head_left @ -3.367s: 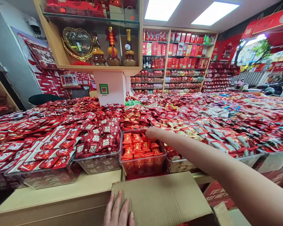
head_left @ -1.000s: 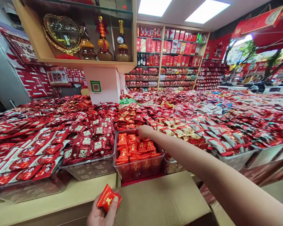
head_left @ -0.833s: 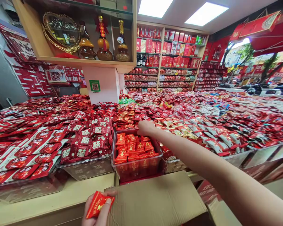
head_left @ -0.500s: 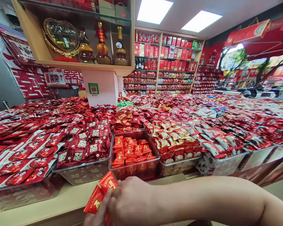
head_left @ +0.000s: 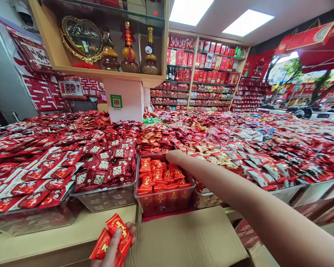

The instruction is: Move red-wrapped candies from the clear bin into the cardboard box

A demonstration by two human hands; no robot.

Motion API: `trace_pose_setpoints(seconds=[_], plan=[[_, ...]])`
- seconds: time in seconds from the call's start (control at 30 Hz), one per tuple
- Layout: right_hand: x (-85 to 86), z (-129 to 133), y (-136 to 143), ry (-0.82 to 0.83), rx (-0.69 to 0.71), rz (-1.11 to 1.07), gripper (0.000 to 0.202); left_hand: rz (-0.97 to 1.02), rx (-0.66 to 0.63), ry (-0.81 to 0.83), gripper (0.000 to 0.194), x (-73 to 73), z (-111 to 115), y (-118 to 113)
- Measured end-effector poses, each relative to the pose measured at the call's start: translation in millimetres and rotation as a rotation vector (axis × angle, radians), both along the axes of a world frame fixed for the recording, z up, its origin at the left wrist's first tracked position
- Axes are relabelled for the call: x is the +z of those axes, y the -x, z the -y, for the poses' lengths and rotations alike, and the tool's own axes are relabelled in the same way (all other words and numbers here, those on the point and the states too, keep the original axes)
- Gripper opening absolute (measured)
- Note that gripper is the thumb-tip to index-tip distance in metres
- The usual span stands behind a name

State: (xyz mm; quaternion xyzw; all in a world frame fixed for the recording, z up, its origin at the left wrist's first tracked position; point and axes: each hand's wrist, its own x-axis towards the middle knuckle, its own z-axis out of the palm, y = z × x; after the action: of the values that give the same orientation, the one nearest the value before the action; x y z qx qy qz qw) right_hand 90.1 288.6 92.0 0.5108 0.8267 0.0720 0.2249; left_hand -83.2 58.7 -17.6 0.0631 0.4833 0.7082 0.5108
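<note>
My left hand (head_left: 112, 251), low in the view, is closed on several small red candy packets (head_left: 120, 227) with gold lettering. They fan out between the thumb and fingers. My right hand (head_left: 173, 157) is at the back right corner of a clear plastic bin (head_left: 164, 203). Its wrist is bent downward, and its fingers are hidden from me. Inside the bin stand rows of like red candy packets (head_left: 156, 175). In front of that bin lies a brown cardboard box flap (head_left: 183, 237), just right of my left hand.
Bins of dark red packets (head_left: 117, 159) and red-and-white packets (head_left: 33, 181) flank the left side. On the right are gold-and-white packets (head_left: 217, 157). A display cabinet (head_left: 100, 76) with bottles overhangs the back left, above a white pillar (head_left: 128, 104).
My right hand has left the packets by my left hand and moved up and forward to the bin's back corner. The cardboard flap has come into sight. The view has shifted slightly.
</note>
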Motion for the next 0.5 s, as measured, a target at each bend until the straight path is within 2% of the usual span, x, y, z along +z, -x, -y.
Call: trace_pose_setpoints(seconds=[0.17,0.33,0.5], plan=[[1.8,-10,3,0.065,-0.007,0.056,0.024,-0.039,-0.019,-0.010,0.062,-3.6,0,0],[3.1,-14,7,0.192,0.020,0.124,0.018,-0.090,-0.070,-0.050,0.054,-12.1,-1,5],[-8.0,-16,8,0.109,0.039,0.086,0.015,-0.124,-0.108,-0.069,0.050,-19.5,0,9]])
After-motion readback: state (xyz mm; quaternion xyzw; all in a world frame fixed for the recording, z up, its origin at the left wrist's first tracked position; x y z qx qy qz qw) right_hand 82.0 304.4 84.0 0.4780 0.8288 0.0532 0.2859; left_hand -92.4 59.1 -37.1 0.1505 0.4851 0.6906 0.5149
